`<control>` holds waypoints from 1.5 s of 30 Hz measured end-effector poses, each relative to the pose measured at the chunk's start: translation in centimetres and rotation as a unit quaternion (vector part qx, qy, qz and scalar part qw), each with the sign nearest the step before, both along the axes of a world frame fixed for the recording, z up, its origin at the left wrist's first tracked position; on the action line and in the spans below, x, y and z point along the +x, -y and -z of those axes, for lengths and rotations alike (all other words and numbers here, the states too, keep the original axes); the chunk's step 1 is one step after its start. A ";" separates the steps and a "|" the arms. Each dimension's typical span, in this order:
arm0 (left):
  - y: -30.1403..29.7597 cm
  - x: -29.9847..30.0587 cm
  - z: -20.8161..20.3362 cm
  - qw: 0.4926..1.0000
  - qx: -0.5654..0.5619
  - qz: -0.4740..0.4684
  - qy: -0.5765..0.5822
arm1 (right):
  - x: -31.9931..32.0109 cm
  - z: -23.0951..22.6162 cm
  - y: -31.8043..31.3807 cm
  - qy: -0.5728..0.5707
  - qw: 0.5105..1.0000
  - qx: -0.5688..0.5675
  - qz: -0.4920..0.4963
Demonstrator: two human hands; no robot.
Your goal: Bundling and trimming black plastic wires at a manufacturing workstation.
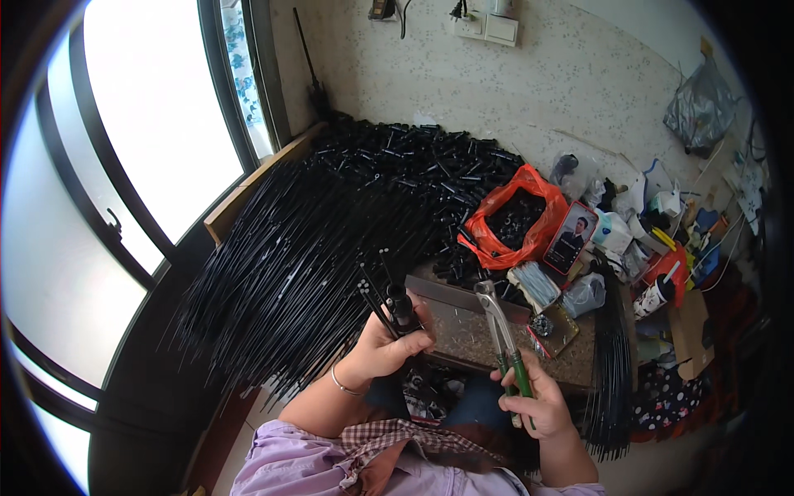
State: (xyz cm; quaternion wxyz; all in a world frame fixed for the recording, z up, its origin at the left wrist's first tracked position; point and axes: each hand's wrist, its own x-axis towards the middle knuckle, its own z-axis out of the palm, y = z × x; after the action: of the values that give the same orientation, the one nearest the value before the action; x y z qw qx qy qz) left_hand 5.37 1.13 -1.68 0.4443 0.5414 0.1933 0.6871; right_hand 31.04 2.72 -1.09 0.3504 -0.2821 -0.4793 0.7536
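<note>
My left hand (389, 343) is closed around a black tubular fitting (400, 304) and a few thin black rods (370, 299), whose pale tips point away from me. In my right hand (538, 403) is a pair of pliers (496, 322) with green handles and a bare metal head, held upright. The pliers' head is apart from the black fitting. My fingers hide the lower end of the fitting.
A heap of thin black rods (281, 273) covers the left side, with black tubular pieces (413, 157) piled behind. A red plastic bag (506, 198) of small dark parts, a phone (571, 237) and a metal bar (463, 299) lie on the worktop (463, 331). More rods (610, 388) hang at the right.
</note>
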 end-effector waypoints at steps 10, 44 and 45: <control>0.7 0.7 0.3 0.995 -0.084 -0.009 -0.052 | 0.7 -4.1 -0.9 0.402 0.480 0.769 0.130; -0.3 2.7 -3.1 0.986 -0.055 -0.080 -0.139 | -1.9 1.2 0.4 0.232 0.899 0.372 -0.011; 0.0 2.5 -3.2 0.979 -0.080 -0.111 -0.153 | -2.0 0.8 0.7 0.228 0.899 0.372 -0.023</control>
State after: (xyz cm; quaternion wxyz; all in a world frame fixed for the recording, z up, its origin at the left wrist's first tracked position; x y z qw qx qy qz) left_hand 7.84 1.15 1.51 0.3726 0.5782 0.3723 0.6231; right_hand 29.06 2.02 -1.92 0.2937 -0.2843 -0.7978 0.4432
